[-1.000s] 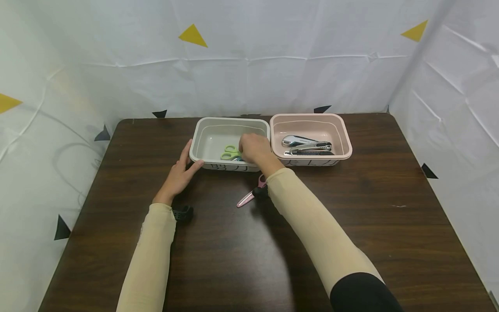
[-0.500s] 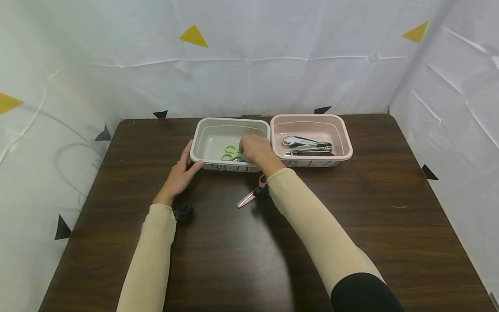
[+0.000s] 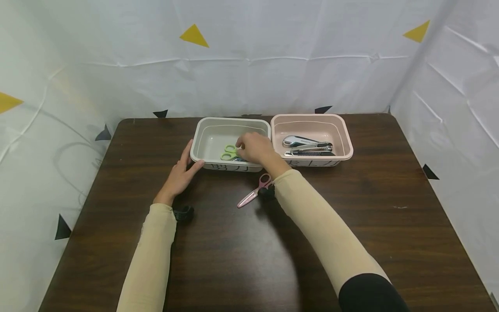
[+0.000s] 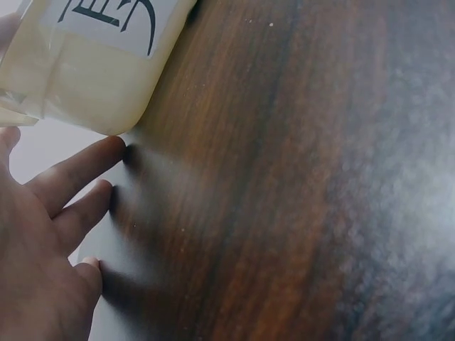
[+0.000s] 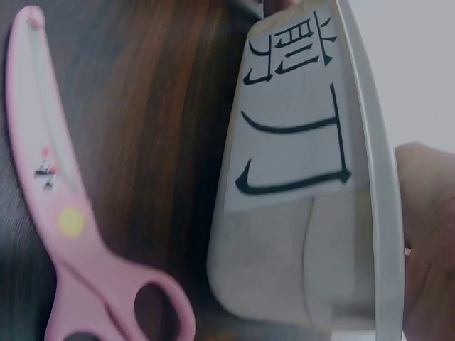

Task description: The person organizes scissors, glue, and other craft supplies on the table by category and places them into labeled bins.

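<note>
My left hand point(image 3: 177, 180) touches the front left corner of a grey-white bin point(image 3: 216, 134), thumb at the front rim and fingers along the left side. In the left wrist view the fingers are fairly straight. Inside that bin, at its right part, is my right hand point(image 3: 255, 147); its fingertips are hidden, so whether they hold anything is unclear. Beside those fingers lie green-handled scissors point(image 3: 228, 155), with a bluish item partly seen below. Pink scissors point(image 3: 249, 197) rest on the table in front of the bin, under the right wrist.
A pink bin point(image 3: 312, 128) adjoins on the right and holds several utility knives point(image 3: 312, 153). Both bins have handwritten front labels, like this white label point(image 5: 291, 106). White sheeting point(image 3: 249, 86) stands behind and beside the brown table point(image 3: 234, 260).
My right hand has lifted and shifted slightly within the grey-white bin, its forearm moving a little right, which uncovers more of the pink scissors. The left hand stays at the corner.
</note>
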`<state>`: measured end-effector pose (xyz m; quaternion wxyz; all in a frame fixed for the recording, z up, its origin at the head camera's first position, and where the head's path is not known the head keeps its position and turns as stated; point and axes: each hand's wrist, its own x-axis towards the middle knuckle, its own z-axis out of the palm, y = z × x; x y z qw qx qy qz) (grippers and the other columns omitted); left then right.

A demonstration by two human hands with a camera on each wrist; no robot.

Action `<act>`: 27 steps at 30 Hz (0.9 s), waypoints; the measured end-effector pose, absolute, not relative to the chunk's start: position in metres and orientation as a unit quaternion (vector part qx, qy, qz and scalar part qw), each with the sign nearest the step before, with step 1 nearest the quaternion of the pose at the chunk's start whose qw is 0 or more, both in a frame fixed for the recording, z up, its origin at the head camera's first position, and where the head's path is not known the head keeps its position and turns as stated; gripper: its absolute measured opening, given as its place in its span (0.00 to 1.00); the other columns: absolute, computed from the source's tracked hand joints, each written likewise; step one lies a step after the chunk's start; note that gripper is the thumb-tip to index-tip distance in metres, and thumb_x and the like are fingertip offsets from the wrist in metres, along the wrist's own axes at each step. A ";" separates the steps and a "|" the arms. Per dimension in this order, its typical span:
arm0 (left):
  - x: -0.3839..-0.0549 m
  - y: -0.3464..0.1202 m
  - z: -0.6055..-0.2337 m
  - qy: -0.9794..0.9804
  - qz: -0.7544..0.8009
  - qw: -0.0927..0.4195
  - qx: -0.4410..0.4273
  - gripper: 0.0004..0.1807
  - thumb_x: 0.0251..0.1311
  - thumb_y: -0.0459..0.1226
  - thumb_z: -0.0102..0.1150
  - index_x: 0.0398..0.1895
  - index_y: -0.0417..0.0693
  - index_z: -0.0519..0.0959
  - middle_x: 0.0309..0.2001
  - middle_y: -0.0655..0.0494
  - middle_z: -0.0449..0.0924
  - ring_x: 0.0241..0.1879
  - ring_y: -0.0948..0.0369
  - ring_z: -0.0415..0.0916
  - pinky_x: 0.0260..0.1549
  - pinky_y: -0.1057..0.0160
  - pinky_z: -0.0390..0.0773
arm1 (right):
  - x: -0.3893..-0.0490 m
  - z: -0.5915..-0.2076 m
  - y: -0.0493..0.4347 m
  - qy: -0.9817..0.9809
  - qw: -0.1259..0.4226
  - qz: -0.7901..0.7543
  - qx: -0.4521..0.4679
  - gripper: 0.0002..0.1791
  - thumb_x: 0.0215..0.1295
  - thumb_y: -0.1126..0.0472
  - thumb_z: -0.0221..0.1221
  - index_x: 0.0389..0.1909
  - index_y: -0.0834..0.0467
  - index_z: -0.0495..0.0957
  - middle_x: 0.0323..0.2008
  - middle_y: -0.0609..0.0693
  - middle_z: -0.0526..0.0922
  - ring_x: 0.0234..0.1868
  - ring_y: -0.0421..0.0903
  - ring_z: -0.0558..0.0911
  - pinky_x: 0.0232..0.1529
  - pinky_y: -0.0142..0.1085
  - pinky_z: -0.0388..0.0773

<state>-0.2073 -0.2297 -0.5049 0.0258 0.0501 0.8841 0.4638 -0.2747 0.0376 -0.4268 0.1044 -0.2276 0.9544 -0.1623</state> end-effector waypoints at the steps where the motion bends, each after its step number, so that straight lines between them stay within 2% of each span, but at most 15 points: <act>1: -0.207 -0.230 -0.505 0.884 0.464 0.026 0.047 0.43 0.65 0.62 0.51 0.76 0.84 0.38 0.73 0.49 0.59 0.72 0.45 0.53 0.62 0.31 0.51 | -0.274 -0.427 0.039 0.950 0.102 -0.175 -0.238 0.17 0.67 0.52 0.61 0.54 0.52 0.83 0.46 0.47 0.84 0.46 0.44 0.80 0.47 0.43 0.75; 10: -0.207 -0.229 -0.506 0.884 0.465 0.020 0.049 0.43 0.66 0.61 0.51 0.77 0.81 0.39 0.73 0.48 0.59 0.71 0.45 0.54 0.61 0.31 0.53 | -0.263 -0.427 0.060 0.903 0.059 -0.261 -0.337 0.18 0.66 0.57 0.63 0.54 0.57 0.83 0.47 0.51 0.83 0.48 0.46 0.80 0.51 0.41 0.72; 17: -0.207 -0.229 -0.504 0.882 0.469 0.022 0.047 0.43 0.66 0.62 0.51 0.77 0.81 0.40 0.73 0.48 0.59 0.71 0.45 0.55 0.60 0.31 0.54 | -0.246 -0.422 0.068 0.863 0.013 -0.369 -0.344 0.16 0.65 0.58 0.65 0.52 0.58 0.83 0.47 0.53 0.83 0.49 0.48 0.78 0.54 0.43 0.71; 24: -0.207 -0.228 -0.504 0.882 0.468 0.025 0.046 0.43 0.65 0.62 0.51 0.77 0.80 0.39 0.74 0.48 0.58 0.71 0.44 0.54 0.60 0.30 0.53 | -0.219 -0.418 0.071 0.833 -0.032 -0.408 -0.373 0.12 0.63 0.61 0.66 0.48 0.56 0.85 0.45 0.48 0.83 0.50 0.44 0.78 0.53 0.39 0.71; 27: -0.207 -0.228 -0.505 0.882 0.469 0.025 0.048 0.42 0.65 0.62 0.51 0.76 0.83 0.39 0.74 0.49 0.58 0.71 0.44 0.54 0.60 0.30 0.53 | -0.204 -0.418 0.071 0.821 -0.047 -0.417 -0.387 0.11 0.63 0.61 0.66 0.46 0.55 0.86 0.45 0.46 0.83 0.48 0.41 0.78 0.52 0.37 0.72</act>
